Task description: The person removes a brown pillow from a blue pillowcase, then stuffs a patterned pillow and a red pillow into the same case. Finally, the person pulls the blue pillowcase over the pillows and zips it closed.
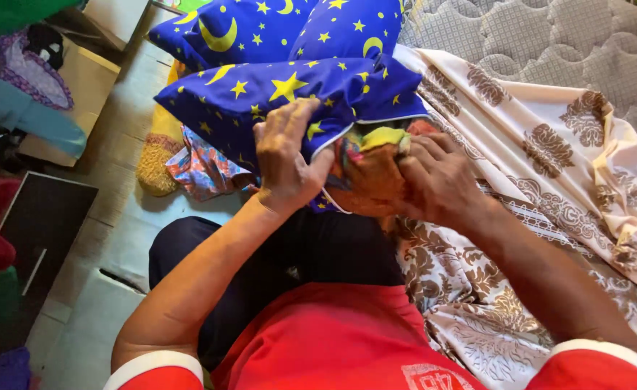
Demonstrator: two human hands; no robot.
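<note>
Stuffing looks about midway: the left hand [284, 162] pinches the blue star-and-moon pillowcase [289, 90] open at its mouth over the lap while the right hand [434, 180], fingers curled shut, seemingly pushes the colourful pillow [369, 170] inside, which calls next for deeper shoving.

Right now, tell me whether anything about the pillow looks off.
The blue cover is only partly on: a bunched, multicoloured pillow end sticks out of its open edge. The left hand grips the cover's edge and the right hand presses on the pillow. No tear or spill shows.
</note>
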